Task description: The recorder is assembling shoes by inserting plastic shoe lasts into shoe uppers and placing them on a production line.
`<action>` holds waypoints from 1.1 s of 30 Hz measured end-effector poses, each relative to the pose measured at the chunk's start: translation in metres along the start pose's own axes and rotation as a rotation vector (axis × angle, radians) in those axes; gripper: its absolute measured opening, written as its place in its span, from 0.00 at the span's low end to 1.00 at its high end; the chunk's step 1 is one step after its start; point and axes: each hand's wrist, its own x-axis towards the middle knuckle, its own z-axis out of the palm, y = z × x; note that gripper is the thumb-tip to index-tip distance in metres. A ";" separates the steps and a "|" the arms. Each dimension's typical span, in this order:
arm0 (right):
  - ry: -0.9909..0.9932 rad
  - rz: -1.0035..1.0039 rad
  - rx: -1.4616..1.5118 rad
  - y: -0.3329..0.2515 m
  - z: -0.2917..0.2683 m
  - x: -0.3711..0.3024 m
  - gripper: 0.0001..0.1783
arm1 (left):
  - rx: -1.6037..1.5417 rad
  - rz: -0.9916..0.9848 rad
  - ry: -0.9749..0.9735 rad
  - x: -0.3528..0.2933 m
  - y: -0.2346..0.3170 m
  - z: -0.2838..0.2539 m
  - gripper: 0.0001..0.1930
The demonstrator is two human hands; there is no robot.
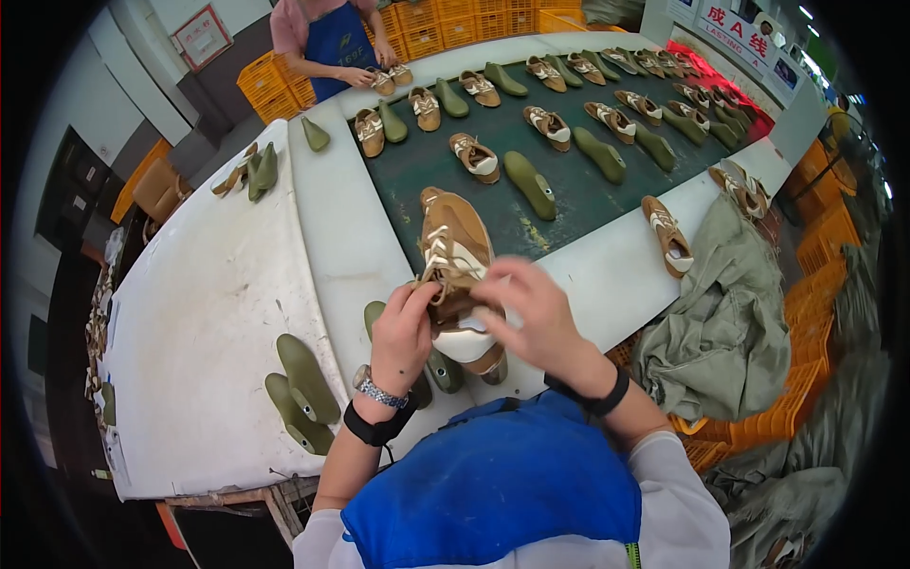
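Note:
A tan and white laced shoe upper (457, 248) is held up in front of me, toe pointing away. My left hand (403, 334) pinches its left side near the laces. My right hand (531, 311) grips its right side at the tongue. Under my hands the white heel part of a shoe (469, 349) and an olive-green shoe last (444, 372) lie on the white table (218, 303). Two more green lasts (301, 391) lie to my left.
A dark green conveyor belt (569, 190) carries several tan shoes and green lasts. Another person in a blue apron (334, 40) handles shoes at the far end. Orange crates (445, 24) stand behind and at my right. A grey-green cloth (725, 313) hangs at the table's right edge.

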 end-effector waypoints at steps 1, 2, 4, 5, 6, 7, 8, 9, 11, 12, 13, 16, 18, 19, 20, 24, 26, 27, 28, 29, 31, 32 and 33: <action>0.018 -0.155 -0.005 -0.003 0.006 -0.005 0.13 | 0.013 -0.042 0.038 0.000 -0.002 0.003 0.16; -0.061 -0.141 -0.057 -0.013 0.006 -0.010 0.12 | 0.011 -0.040 0.038 0.002 -0.002 0.002 0.16; -0.141 -0.126 -0.112 -0.019 0.007 -0.016 0.11 | -0.029 -0.079 -0.075 0.003 -0.002 0.000 0.22; -0.129 -0.126 -0.076 -0.013 0.013 -0.020 0.10 | -0.032 -0.079 -0.076 0.003 0.001 0.002 0.22; -0.118 -0.130 -0.037 -0.011 0.017 -0.023 0.09 | 0.102 0.002 -0.069 0.002 0.006 0.004 0.25; -0.121 -0.132 -0.036 -0.012 0.022 -0.025 0.09 | 0.235 0.083 -0.063 0.000 0.010 0.007 0.29; -0.080 -0.155 0.023 -0.015 0.026 -0.026 0.10 | 0.293 0.119 -0.101 0.004 0.008 0.009 0.32; -0.040 -0.180 0.082 -0.016 0.029 -0.026 0.11 | 0.294 0.115 -0.098 0.005 0.003 0.011 0.32; -0.034 -0.211 0.056 -0.014 0.028 -0.027 0.11 | 0.102 0.060 -0.189 0.004 -0.008 0.011 0.29; -0.033 -0.106 0.088 -0.010 0.025 -0.029 0.12 | 0.140 0.047 -0.124 0.004 -0.008 0.008 0.26; -0.032 0.001 0.120 -0.007 0.024 -0.030 0.12 | 0.142 0.101 -0.037 0.004 -0.016 0.004 0.23; -0.003 -0.020 0.149 -0.008 0.020 -0.026 0.12 | 0.099 0.136 -0.024 0.012 -0.019 -0.002 0.19; 0.009 -0.094 0.108 -0.010 0.017 -0.022 0.12 | -0.130 0.036 -0.039 0.014 -0.019 -0.002 0.17; 0.016 -0.104 0.105 -0.012 0.015 -0.019 0.12 | -0.130 0.037 -0.041 0.015 -0.020 -0.002 0.17; 0.024 -0.115 0.102 -0.012 0.015 -0.017 0.12 | -0.157 0.004 -0.033 0.016 -0.021 -0.003 0.16; -0.040 -0.123 0.054 -0.007 0.016 -0.020 0.12 | -0.196 -0.016 -0.023 0.018 -0.023 -0.002 0.19; -0.150 -0.079 -0.124 0.000 0.018 -0.018 0.14 | -0.177 -0.108 -0.120 0.015 -0.026 -0.006 0.21; -0.148 -0.086 -0.126 0.011 0.021 -0.020 0.14 | -0.157 -0.195 -0.221 0.013 -0.028 -0.010 0.24; -0.223 -0.006 -0.152 0.029 0.024 -0.025 0.16 | -0.137 -0.223 -0.270 0.004 -0.038 -0.012 0.28; -0.296 0.074 -0.179 0.045 0.025 -0.027 0.17 | -0.134 -0.218 -0.259 -0.006 -0.048 -0.014 0.28; -0.336 0.174 -0.150 0.067 0.017 -0.030 0.18 | 0.094 -0.188 -0.392 -0.031 -0.069 -0.016 0.29; -0.372 0.288 -0.121 0.077 0.014 -0.030 0.18 | 0.090 -0.194 -0.431 -0.043 -0.079 -0.010 0.28; -0.348 0.304 -0.144 0.088 0.014 -0.030 0.18 | 0.082 -0.188 -0.476 -0.054 -0.085 -0.004 0.27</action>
